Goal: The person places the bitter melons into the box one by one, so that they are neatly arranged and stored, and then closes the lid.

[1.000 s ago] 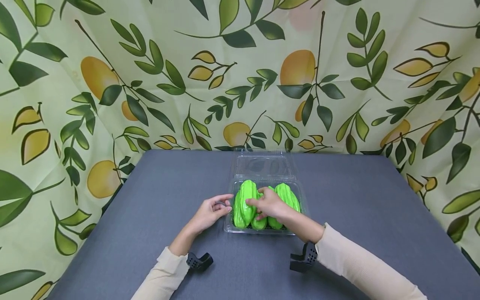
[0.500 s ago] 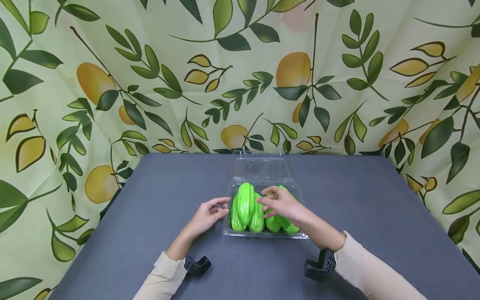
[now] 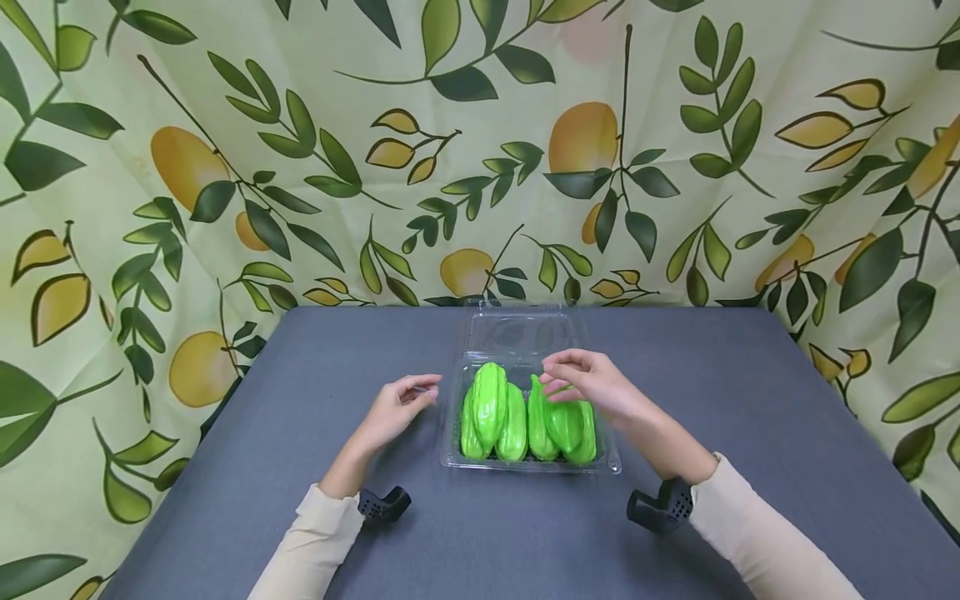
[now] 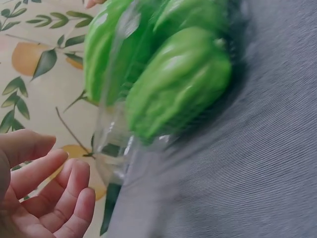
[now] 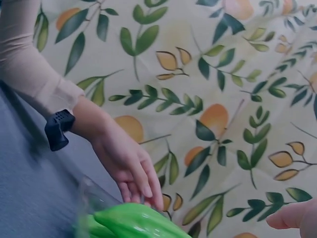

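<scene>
A clear plastic clamshell box [image 3: 459, 463] stands on the table with its lid laid back. Inside lie several bright green, ridged vegetables shaped like bitter melons. One melon [image 3: 491, 406] rests on top of the left group, and another [image 3: 564, 427] on top of the right group. My right hand [image 3: 590, 382] hovers over the right group's far end, fingers loosely extended and holding nothing. Left of the box, my left hand [image 3: 396, 410] hangs relaxed, a small gap from its wall. The left wrist view shows melons [image 4: 181, 82] behind the clear wall, beside my loosely bent fingers [image 4: 77, 203].
A dark grey cloth [image 3: 360, 342] covers the table. Behind and at both sides hangs a leaf-and-fruit patterned curtain [image 3: 480, 200]. The raised lid [image 3: 525, 333] leans back toward the curtain. Each wrist wears a black camera mount [image 3: 384, 503].
My right hand has risen from among the melons and drawn back to the right, uncovering the right group. The left hand has moved slightly left, away from the box.
</scene>
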Demonstrator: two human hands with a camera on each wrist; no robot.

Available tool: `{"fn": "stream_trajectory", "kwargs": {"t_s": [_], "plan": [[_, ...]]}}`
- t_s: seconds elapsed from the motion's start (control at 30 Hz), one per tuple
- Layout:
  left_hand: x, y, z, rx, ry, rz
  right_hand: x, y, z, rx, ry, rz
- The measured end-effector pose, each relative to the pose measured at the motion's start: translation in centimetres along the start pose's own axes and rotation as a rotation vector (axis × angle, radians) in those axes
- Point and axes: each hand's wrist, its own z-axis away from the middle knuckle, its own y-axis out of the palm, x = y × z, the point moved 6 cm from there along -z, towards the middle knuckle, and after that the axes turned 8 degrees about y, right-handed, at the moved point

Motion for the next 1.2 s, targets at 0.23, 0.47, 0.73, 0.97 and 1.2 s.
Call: {"fn": "stream_trajectory", "kwargs": {"t_s": [0.23, 0.47, 0.73, 0.97, 1.2], "plan": [[-0.3, -1.5, -1.3, -0.033, -0.042, -0.003, 0.1, -1.8, -0.5, -0.033, 0.011, -0.01], [0.0, -2.0, -3.0, -0.062, -0.117, 0.069, -0.5, -3.6, -1.7, -0.074, 0.035, -0.044], [0.2, -1.9, -4.9, -0.082, -0.169, 0.116, -1.9, -5.9, -3.3, -0.118, 0.093, -0.098], [0.5, -1.7, -6.4, -0.097, -0.214, 0.137, -3.2, -7.2, -4.5, -0.126, 0.14, -0.191], [1.1, -1.7, -7.5, -0.097, -0.307, 0.2, -3.9, -8.5, -5.0, -0.167, 0.19, -0.236]]}}
